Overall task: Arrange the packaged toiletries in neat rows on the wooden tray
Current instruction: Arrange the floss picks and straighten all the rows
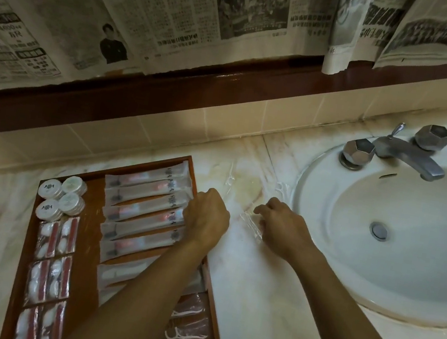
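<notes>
On a pale marble vanity counter beside a white round sink, the brown wooden tray holds rows of long frosted packets. The left hand, fingers curled, rests on the packets' right ends; the right hand pinches a clear plastic wrapper on the counter just beside the tray

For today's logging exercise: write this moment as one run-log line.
left hand: on toothbrush packets at wooden tray edge | right hand: pinching clear wrapper on counter | rows: mostly set

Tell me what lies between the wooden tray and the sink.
In the head view, bare marble counter and the right hand, touching a clear wrapper.
</notes>
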